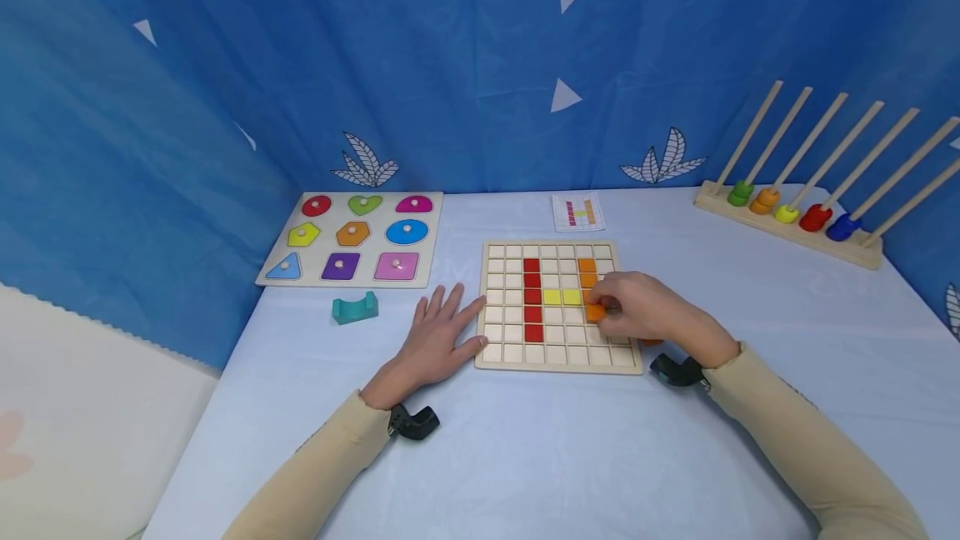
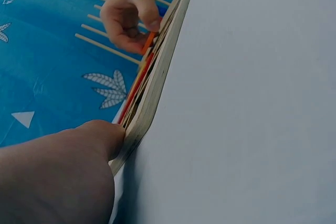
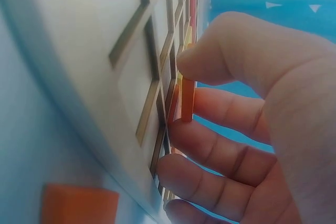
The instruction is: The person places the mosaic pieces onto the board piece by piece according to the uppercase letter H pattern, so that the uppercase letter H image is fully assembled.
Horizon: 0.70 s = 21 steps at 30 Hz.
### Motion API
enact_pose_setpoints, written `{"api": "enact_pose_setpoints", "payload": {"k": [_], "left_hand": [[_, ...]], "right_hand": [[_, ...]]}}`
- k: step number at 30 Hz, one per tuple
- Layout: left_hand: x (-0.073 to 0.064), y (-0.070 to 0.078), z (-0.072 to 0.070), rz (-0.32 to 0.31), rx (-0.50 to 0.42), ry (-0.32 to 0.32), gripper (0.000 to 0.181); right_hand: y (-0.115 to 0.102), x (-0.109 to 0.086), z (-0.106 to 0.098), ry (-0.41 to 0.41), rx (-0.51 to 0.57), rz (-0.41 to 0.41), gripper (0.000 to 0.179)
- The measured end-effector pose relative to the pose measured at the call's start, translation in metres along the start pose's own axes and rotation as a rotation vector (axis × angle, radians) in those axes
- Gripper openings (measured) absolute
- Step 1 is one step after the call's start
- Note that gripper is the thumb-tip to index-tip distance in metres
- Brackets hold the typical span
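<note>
A wooden grid board [image 1: 510,354] lies mid-table with a column of red square tiles [image 1: 532,297], two yellow tiles [image 1: 562,297] beside it and orange tiles [image 1: 587,272] in a column on the right. My right hand [image 1: 648,307] pinches an orange tile [image 3: 188,99] between thumb and fingers, close over the lower end of the orange column. Spread flat, my left hand [image 1: 438,338] rests at the board's left edge, its thumb and a fingertip touching the rim. Another orange tile [image 3: 79,204] lies on the table by the board's right edge, partly hidden by the right hand in the head view.
A small pattern card [image 1: 578,212] lies behind the board. On the left are a shape puzzle [image 1: 437,232] with knobbed pieces and a teal block [image 1: 355,308]. At the back right stands a rack of tall pegs [image 1: 795,232] with coloured beads.
</note>
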<state>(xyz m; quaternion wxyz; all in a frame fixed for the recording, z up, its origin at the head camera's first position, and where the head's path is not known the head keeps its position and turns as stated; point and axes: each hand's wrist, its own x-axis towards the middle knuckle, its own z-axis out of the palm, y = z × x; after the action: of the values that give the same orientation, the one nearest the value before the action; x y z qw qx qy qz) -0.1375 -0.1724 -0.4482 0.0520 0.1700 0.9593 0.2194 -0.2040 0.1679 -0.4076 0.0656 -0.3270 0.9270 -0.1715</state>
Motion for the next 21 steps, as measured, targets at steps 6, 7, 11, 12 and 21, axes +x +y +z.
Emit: {"api": "enact_pose_setpoints", "payload": {"k": [6,7,11,12,21], "left_hand": [[0.0002,-0.0004,0.0005,-0.001,0.006,0.003,0.066],[0.0003,-0.0008,0.0007,-0.002,0.006,0.002,0.066],[0.0003,-0.0015,0.0009,-0.007,0.012,-0.002,0.066],[0.0003,-0.0015,0.0007,-0.006,0.009,0.000,0.066],[0.0010,-0.0024,0.0021,0.001,0.012,0.005,0.066]], "right_hand": [[0.0005,0.0003,0.0002,-0.009,-0.002,0.004,0.022],[0.0005,0.0002,0.0004,-0.009,-0.001,0.007,0.023],[0.0007,-0.0001,0.0011,-0.008,0.005,0.009,0.025],[0.0006,-0.0002,0.0012,-0.007,0.007,0.009,0.025],[0.0005,-0.0017,0.0014,-0.010,0.015,0.012,0.024]]}}
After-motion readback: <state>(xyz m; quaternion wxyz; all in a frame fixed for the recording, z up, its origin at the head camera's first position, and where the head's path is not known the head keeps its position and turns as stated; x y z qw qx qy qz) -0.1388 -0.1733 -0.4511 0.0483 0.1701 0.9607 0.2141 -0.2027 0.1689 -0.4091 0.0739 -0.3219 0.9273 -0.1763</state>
